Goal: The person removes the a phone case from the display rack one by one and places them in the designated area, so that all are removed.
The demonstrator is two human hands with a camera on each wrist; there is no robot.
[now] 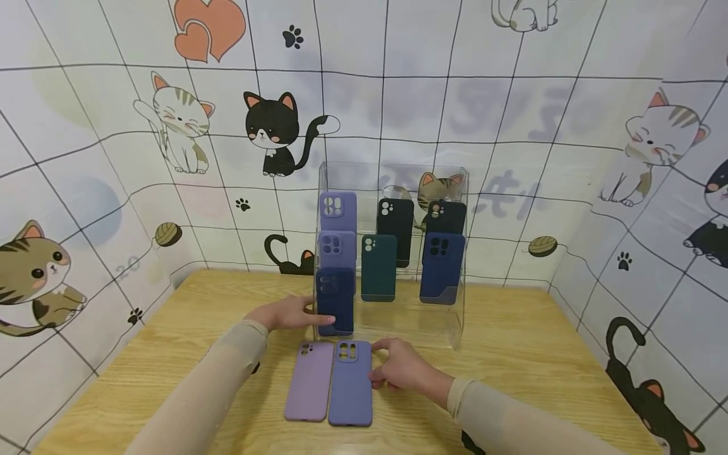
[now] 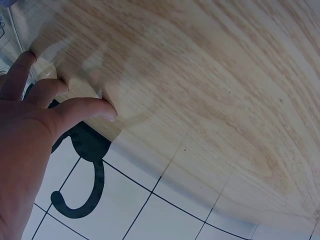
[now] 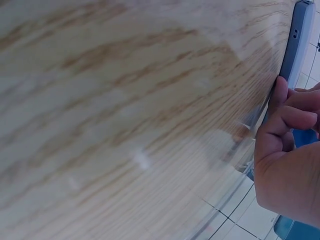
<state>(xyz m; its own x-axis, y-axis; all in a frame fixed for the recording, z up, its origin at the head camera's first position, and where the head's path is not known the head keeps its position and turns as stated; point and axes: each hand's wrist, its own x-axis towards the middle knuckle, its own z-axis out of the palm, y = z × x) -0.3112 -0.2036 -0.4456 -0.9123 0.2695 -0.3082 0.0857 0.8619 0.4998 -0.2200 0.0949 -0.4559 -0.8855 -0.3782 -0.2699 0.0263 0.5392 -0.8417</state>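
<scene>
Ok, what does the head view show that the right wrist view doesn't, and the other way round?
Only the head view shows the pink case, the camera cutout of the purple case and the orange hearts on the wall. Only the right wrist view shows two small holes in the purple case's edge. Both show the right hand touching the purple case, plus the table and wall.
</scene>
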